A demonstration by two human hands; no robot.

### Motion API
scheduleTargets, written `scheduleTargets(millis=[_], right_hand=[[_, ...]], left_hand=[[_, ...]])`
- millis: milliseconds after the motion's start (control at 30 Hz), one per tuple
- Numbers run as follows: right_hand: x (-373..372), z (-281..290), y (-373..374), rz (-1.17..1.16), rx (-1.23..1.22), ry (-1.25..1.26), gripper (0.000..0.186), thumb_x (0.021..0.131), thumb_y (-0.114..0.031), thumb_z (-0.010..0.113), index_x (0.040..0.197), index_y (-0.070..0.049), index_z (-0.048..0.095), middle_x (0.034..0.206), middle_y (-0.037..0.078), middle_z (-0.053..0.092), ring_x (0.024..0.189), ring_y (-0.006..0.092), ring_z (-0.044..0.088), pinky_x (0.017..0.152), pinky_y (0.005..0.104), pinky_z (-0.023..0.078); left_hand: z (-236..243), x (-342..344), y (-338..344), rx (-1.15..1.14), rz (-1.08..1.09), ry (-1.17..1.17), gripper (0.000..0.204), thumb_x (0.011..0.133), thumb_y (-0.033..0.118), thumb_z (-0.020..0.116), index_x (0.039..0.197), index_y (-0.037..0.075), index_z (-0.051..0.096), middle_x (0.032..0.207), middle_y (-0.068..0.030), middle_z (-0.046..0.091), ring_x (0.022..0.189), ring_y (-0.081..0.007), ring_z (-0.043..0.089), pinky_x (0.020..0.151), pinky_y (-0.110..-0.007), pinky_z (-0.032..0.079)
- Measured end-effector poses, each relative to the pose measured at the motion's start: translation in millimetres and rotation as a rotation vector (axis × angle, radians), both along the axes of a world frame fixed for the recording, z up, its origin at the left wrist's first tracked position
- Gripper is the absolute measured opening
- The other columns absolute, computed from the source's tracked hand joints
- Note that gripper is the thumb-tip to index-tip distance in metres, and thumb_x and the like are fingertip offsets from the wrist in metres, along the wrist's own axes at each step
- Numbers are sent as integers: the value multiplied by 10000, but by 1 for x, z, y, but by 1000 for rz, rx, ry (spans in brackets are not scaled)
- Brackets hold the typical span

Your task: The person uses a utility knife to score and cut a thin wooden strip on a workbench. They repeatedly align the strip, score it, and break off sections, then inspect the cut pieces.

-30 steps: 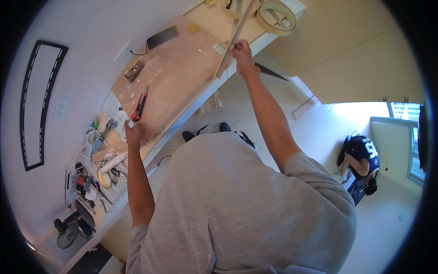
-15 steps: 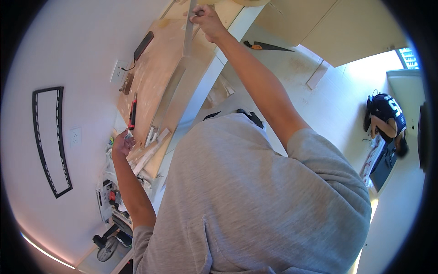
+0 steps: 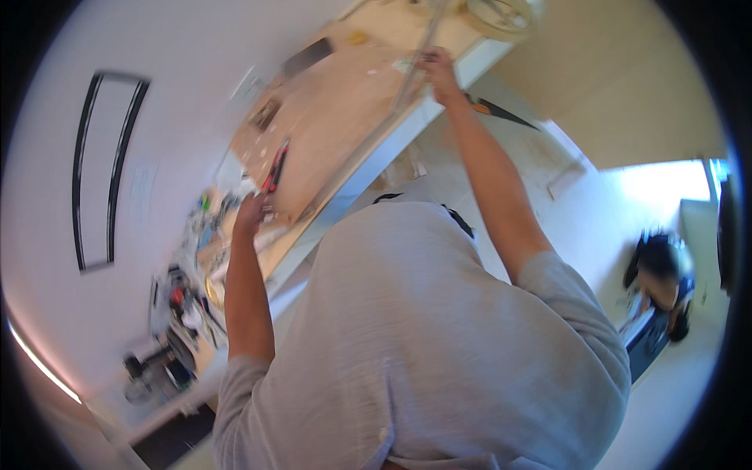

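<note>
My right hand (image 3: pixel 440 74) is closed on a long thin grey strip (image 3: pixel 417 66) at the far edge of the bench. The strip runs slantwise across a broad light-brown board (image 3: pixel 329 117). My left hand (image 3: pixel 251 215) is at the board's near left end, at the lower end of a red and black utility knife (image 3: pixel 275 167). Motion smears its fingers, so I cannot tell whether they touch or grip the knife. The knife lies on the board with its tip pointing away from me.
A dark flat device (image 3: pixel 308 57) and a small wooden block (image 3: pixel 266 114) lie along the wall side. Tools and scraps (image 3: pixel 184 305) clutter the bench at left. A handsaw (image 3: pixel 505 113) is on the floor. Another person (image 3: pixel 662 274) crouches at far right.
The whole view has turned and shifted, so the bench appears further right. My right hand and the strip sit closer to the board's front edge. The left hand remains beside the knife.
</note>
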State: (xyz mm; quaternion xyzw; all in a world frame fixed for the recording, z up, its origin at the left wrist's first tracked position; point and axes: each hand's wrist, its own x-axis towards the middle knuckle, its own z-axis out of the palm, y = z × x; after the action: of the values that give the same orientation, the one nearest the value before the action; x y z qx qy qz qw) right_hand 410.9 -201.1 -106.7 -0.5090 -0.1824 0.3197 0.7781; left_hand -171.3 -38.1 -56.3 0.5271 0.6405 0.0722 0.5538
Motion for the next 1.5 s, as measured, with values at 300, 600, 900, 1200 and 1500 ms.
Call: scheduleTargets(millis=[300, 600, 900, 1200, 1500], right_hand=[[10, 14, -4, 82, -104, 68, 356, 921, 1, 704, 1198, -105, 508, 1253, 92, 734, 904, 126, 639, 644, 278, 489], [20, 16, -10, 77, -294, -20, 389, 966, -87, 697, 1301, -150, 508, 1308, 7, 630, 1168, 173, 554, 879, 466, 517], [26, -8, -9, 58, -253, 50, 387, 957, -140, 707, 1295, -156, 520, 1316, 28, 624, 1267, 215, 537, 1037, 595, 427], [-37, 27, -27, 80, -222, -273, 302, 866, -83, 704, 1156, -103, 621, 1027, 14, 626, 963, 147, 609, 877, 306, 514], [-122, 117, -36, 290, 363, 368, 291, 979, 22, 619, 1178, -157, 506, 1322, 91, 681, 1143, 156, 646, 958, 359, 527]], left_hand=[[-23, -23, -68, 514, -191, 59, 984, 932, 411, 773, 1664, 57, 219, 1088, -95, 733, 835, -186, 710, 882, -439, 537], [15, -30, -118, 752, -708, 553, 988, 813, 167, 828, 1656, 161, 313, 1211, -103, 689, 1235, -325, 596, 1123, -530, 327], [30, -76, -126, 642, -791, 491, 901, 820, 117, 820, 1609, 154, 387, 1299, -143, 645, 1294, -354, 567, 1161, -552, 330], [48, -42, -123, 777, -528, 332, 1073, 701, 112, 918, 1621, 144, 366, 1422, -195, 582, 1351, -385, 533, 1115, -555, 398], [71, 180, -96, 270, -510, -725, 527, 1022, 162, 679, 1470, -49, 499, 1169, -157, 679, 1000, -225, 717, 851, -334, 587]])
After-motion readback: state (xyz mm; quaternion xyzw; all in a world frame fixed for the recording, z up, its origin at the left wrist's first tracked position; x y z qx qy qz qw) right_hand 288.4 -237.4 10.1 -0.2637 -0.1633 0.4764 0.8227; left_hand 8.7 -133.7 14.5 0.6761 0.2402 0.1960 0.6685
